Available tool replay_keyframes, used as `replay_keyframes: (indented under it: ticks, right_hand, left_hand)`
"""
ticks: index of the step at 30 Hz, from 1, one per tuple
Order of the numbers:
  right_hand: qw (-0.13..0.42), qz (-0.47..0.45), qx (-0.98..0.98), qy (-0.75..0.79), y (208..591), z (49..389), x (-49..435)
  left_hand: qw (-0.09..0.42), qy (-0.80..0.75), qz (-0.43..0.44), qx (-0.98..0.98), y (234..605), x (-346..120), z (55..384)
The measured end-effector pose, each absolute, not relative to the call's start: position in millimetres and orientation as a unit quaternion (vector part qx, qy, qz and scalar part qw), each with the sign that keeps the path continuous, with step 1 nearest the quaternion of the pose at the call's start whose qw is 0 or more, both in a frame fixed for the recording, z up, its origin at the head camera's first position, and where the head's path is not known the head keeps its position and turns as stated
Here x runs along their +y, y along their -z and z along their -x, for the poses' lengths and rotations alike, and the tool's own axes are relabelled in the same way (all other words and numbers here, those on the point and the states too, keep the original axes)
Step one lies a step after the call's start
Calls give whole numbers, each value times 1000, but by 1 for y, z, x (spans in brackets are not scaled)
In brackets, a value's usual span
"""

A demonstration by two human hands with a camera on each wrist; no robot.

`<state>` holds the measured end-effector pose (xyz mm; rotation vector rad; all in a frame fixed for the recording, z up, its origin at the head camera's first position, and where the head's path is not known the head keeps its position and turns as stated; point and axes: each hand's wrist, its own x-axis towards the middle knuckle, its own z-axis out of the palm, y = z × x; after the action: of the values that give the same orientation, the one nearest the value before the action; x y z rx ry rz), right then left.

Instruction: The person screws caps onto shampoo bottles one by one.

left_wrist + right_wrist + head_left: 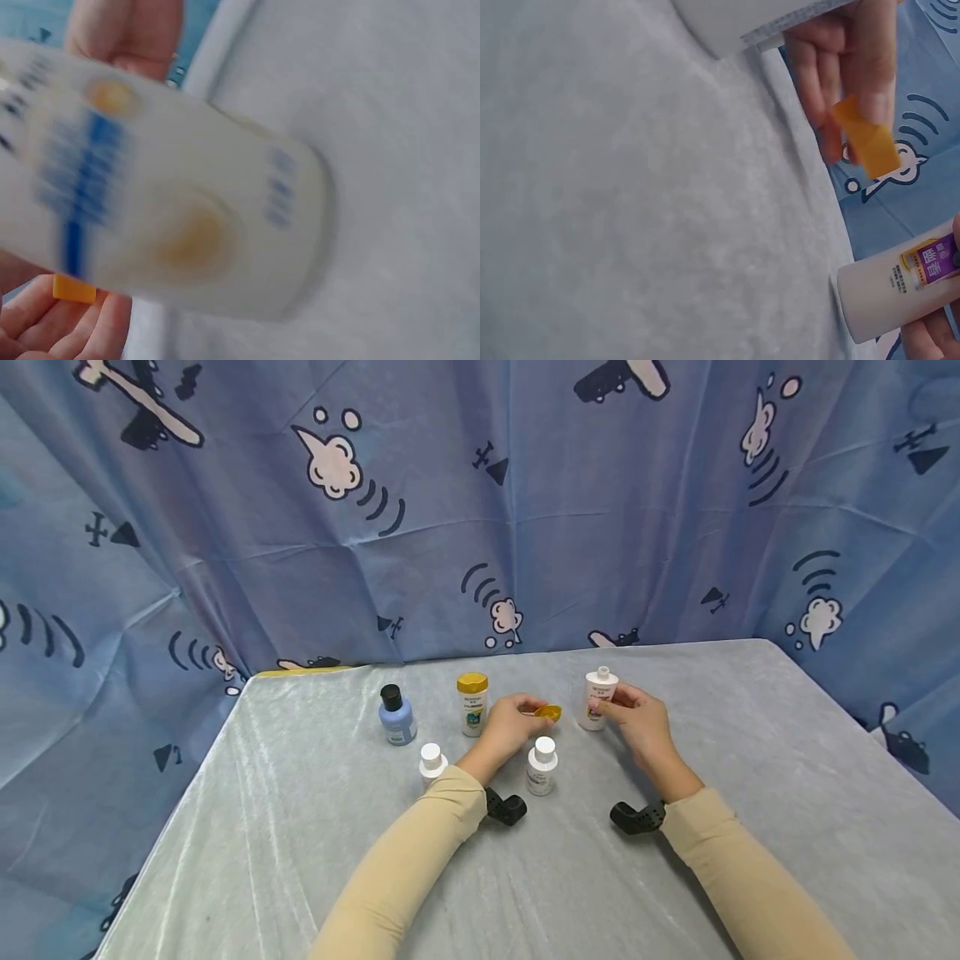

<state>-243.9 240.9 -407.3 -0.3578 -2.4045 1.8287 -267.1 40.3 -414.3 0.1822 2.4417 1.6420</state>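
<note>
Near the table's back, my left hand (513, 722) pinches a small yellow-orange flip-top cap (547, 712), also seen between the fingertips as the orange cap (868, 139) in the right wrist view. To its right, my right hand (637, 722) holds an upright white bottle (592, 714) with a bare nozzle on top. A purple label marks this bottle (896, 285) in the right wrist view. A little space separates the cap from the bottle. Filling much of the left wrist view is a blurred white bottle (225, 180) with a blue stripe, in front of the hands.
Behind my left hand stands a white bottle with a yellow lid (473, 706). A blue bottle with a black cap (397, 716) is further left. Two white-capped bottles stand nearer, one (542, 768) between the forearms, another (432, 762) partly behind the left sleeve. A patterned curtain (450, 510) hangs behind the table.
</note>
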Motion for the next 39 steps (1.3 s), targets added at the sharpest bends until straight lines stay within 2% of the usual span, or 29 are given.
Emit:
replay_keyframes:
  ticks: [10, 21, 29, 39]
  right_hand:
    - [75, 84, -803, -585, 388, 236, 236]
    - [70, 27, -821, -567, 358, 219, 217]
    - [57, 1, -832, -551, 347, 210, 209]
    - [54, -49, -842, -534, 339, 200, 204]
  left_hand:
    - [56, -649, -59, 756, 380, 39, 253]
    - [9, -716, -58, 696, 346, 30, 235]
    - [0, -744, -82, 663, 336, 14, 221]
    - [15, -724, -111, 681, 335, -13, 214]
